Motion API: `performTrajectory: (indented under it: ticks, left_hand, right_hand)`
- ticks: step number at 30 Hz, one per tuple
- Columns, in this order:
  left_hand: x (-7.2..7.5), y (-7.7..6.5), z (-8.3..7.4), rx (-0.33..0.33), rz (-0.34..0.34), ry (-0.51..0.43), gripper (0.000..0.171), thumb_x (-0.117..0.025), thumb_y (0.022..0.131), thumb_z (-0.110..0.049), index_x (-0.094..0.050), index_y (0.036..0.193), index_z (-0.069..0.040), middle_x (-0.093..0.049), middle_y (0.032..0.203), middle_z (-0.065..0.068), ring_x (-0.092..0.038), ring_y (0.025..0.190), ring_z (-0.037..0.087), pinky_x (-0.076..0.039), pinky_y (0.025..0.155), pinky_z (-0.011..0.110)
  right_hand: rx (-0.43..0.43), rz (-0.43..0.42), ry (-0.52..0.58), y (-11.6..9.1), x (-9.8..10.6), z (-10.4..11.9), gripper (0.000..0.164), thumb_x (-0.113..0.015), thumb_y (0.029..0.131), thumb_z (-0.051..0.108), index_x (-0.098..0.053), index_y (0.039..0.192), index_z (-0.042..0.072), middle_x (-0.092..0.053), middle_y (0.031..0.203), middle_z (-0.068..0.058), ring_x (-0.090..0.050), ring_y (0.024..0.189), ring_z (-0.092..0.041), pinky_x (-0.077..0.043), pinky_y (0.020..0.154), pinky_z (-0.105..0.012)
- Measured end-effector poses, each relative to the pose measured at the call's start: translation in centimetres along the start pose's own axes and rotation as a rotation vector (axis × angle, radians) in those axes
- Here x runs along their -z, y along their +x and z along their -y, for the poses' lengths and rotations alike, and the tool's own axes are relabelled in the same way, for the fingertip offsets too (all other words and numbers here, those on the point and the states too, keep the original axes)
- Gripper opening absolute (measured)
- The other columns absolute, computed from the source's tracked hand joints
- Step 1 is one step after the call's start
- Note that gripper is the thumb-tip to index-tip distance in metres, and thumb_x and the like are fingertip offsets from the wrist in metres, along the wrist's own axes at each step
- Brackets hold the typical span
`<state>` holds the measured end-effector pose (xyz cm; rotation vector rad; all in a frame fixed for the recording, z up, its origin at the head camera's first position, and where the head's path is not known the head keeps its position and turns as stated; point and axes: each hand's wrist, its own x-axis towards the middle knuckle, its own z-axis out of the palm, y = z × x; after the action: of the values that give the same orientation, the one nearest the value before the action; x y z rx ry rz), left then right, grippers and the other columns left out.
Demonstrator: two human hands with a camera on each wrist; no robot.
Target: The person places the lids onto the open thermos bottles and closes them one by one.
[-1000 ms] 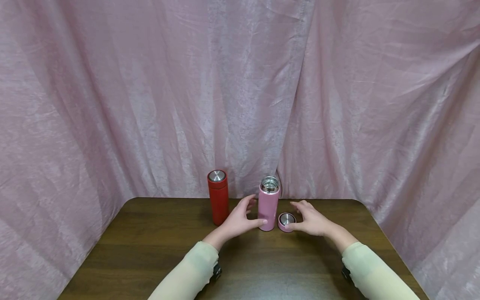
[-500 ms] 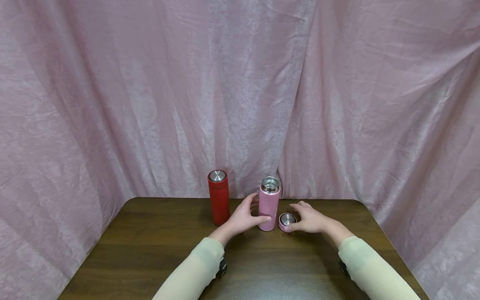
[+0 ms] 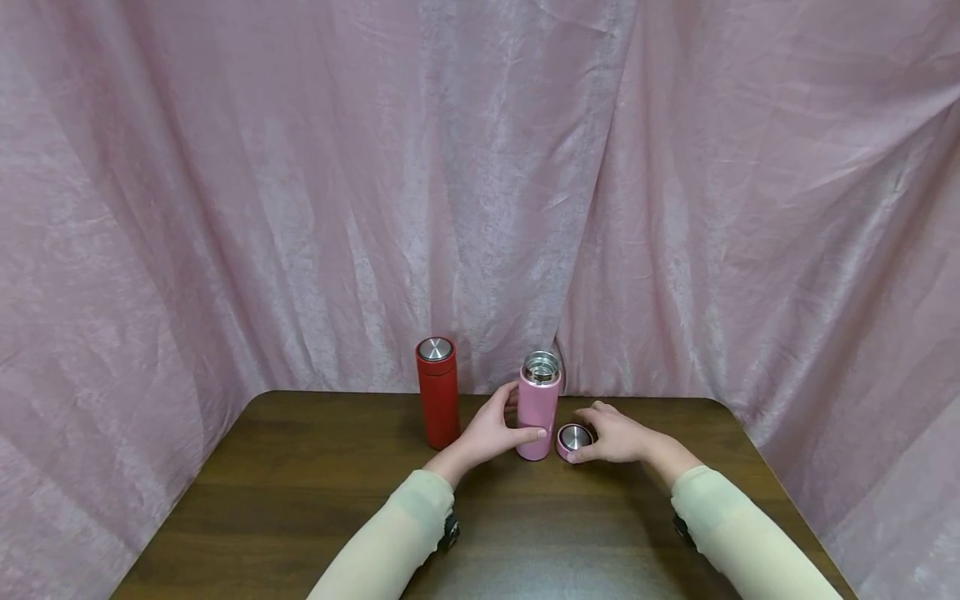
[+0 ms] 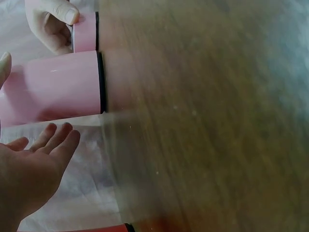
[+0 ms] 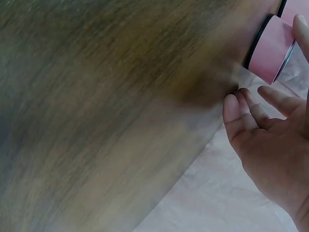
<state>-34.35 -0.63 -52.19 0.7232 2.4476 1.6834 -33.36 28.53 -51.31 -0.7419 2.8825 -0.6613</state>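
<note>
A pink thermos bottle [image 3: 537, 407] stands upright with its steel mouth uncovered. My left hand [image 3: 489, 431] is around its left side, the thumb over the front; in the left wrist view the extended fingers [image 4: 63, 140] lie beside the bottle with a small gap. Just right of the bottle, its pink lid [image 3: 574, 438] with a steel top sits on the table. My right hand [image 3: 617, 436] is at the lid, thumb by its front edge; in the right wrist view the loosely bent fingers [image 5: 236, 116] stay apart from the lid.
A red thermos bottle [image 3: 438, 404], with its lid on, stands left of my left hand. All stand near the back edge of the dark wooden table [image 3: 300, 483]. A pink curtain [image 3: 337, 208] hangs behind.
My left hand has moved slightly right, its thumb farther across the pink bottle's front. My right hand has moved slightly left, closer around the lid. Bottles and lid stay in place.
</note>
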Motion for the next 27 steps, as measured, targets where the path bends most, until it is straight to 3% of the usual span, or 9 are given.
performTrajectory:
  ticks: [13, 27]
  left_hand:
    - [-0.27, 0.51, 0.22, -0.036, 0.030, -0.010, 0.091, -0.096, 0.089, -0.037, -0.048, 0.163, -0.015, -0.070, 0.140, 0.002, -0.069, 0.125, 0.019, -0.057, 0.109, 0.046]
    - [-0.66, 0.55, 0.00, -0.023, 0.023, 0.013, 0.083, -0.095, 0.090, -0.037, -0.053, 0.157, -0.013, -0.070, 0.142, 0.004, -0.069, 0.128, 0.024, -0.056, 0.111, 0.050]
  right_hand:
    - [0.043, 0.008, -0.028, 0.39, -0.40, -0.08, 0.073, -0.098, 0.080, 0.049, -0.074, 0.131, 0.002, -0.062, 0.117, -0.004, -0.058, 0.112, -0.024, -0.056, 0.098, -0.045]
    - [0.040, 0.002, -0.045, 0.46, -0.60, -0.02, 0.066, -0.099, 0.079, 0.048, -0.077, 0.124, 0.006, -0.063, 0.113, 0.000, -0.059, 0.108, -0.021, -0.056, 0.096, -0.042]
